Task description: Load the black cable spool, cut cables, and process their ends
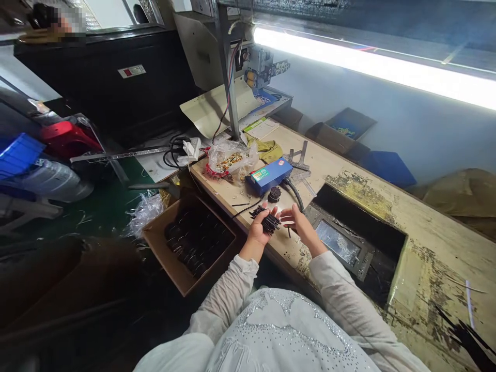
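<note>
A bunch of thin black sticks [267, 221] lies in my left hand [259, 230], whose fingers are wrapped round it at the table's front edge. My right hand [300, 225] is just to the right of the bunch, its fingers apart and nothing seen in them. Behind the hands an upright round black bundle [274, 195] stands on the wooden table [310, 150], beside a blue box-shaped device [269, 176] with a black cable. One loose black stick [241, 204] lies left of the bundle.
An open cardboard box [170, 268] with black bundles stands below on the left. On the table are a plastic bag of small parts [232, 157], a yellow-green cloth [269, 150] and metal pieces [300, 160]. A dark recess [356, 222] is at the right, with more black sticks [470, 341] beyond.
</note>
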### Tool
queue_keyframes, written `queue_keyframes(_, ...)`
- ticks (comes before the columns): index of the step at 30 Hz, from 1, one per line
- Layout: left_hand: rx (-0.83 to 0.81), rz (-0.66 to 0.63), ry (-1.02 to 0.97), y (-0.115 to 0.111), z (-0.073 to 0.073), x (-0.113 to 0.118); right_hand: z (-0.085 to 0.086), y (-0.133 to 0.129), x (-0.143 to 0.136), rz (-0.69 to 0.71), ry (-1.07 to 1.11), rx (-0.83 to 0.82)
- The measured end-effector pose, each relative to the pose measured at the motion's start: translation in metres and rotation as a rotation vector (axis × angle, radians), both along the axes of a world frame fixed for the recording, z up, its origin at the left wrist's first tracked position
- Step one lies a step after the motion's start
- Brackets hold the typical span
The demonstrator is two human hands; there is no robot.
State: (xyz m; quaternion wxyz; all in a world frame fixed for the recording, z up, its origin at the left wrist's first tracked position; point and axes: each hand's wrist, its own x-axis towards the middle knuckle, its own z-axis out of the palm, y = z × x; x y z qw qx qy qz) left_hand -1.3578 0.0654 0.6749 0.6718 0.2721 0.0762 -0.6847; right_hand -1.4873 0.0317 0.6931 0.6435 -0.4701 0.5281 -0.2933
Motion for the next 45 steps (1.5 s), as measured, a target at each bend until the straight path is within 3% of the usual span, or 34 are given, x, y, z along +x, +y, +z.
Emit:
queue_keyframes(2,0.012,0.028,0.009,-0.001,0.002,0.000,-0.012,0.009,0.007,-0.217,-0.229,0.020)
queue_keyframes(4,0.013,0.047,0.000,-0.004,0.004,0.001,-0.023,0.013,0.012,-0.343,-0.330,0.049)
queue_keyframes(7,0.042,0.069,-0.040,-0.007,0.003,0.005,-0.031,0.012,0.005,-0.382,-0.201,-0.052)
queue_keyframes(9,0.063,0.074,-0.070,-0.006,0.002,0.011,-0.032,0.012,-0.012,-0.223,0.068,-0.253)
queue_keyframes(12,0.057,0.100,-0.099,0.001,-0.001,0.022,-0.030,0.021,-0.039,0.245,0.537,-0.646)
queue_keyframes(14,0.054,0.105,-0.104,0.010,-0.003,0.027,-0.030,0.033,-0.052,0.488,0.764,-0.806)
queue_keyframes(16,0.060,0.106,-0.098,0.018,-0.004,0.027,-0.034,0.044,-0.057,0.579,0.912,-0.864)
queue_keyframes(18,0.070,0.099,-0.088,0.026,-0.006,0.024,-0.039,0.051,-0.057,0.578,0.986,-0.880)
queue_keyframes(22,0.064,0.093,-0.060,0.040,-0.011,0.015,-0.038,0.050,-0.047,0.414,0.884,-0.750)
queue_keyframes(25,0.052,0.061,-0.059,0.051,-0.012,0.005,-0.022,0.046,-0.029,0.260,0.625,-0.541)
queue_keyframes(27,0.051,0.047,-0.065,0.058,-0.013,-0.002,-0.008,0.046,-0.014,0.246,0.507,-0.489)
queue_keyframes(33,0.078,0.119,-0.073,0.081,-0.016,-0.023,0.009,0.061,0.008,0.404,0.607,-0.730)
queue_keyframes(35,0.086,0.153,-0.070,0.090,-0.017,-0.027,0.009,0.068,0.004,0.439,0.556,-0.816)
queue_keyframes(37,0.095,0.188,-0.064,0.100,-0.015,-0.031,0.007,0.077,-0.001,0.381,0.407,-0.822)
queue_keyframes(39,0.088,0.237,-0.055,0.109,-0.013,-0.035,0.002,0.090,-0.005,0.212,0.197,-0.693)
queue_keyframes(42,0.030,0.322,-0.039,0.124,-0.011,-0.042,-0.010,0.113,-0.001,-0.022,-0.116,-0.322)
queue_keyframes(45,-0.025,0.398,-0.020,0.140,-0.012,-0.051,-0.021,0.136,0.007,-0.070,-0.274,-0.096)
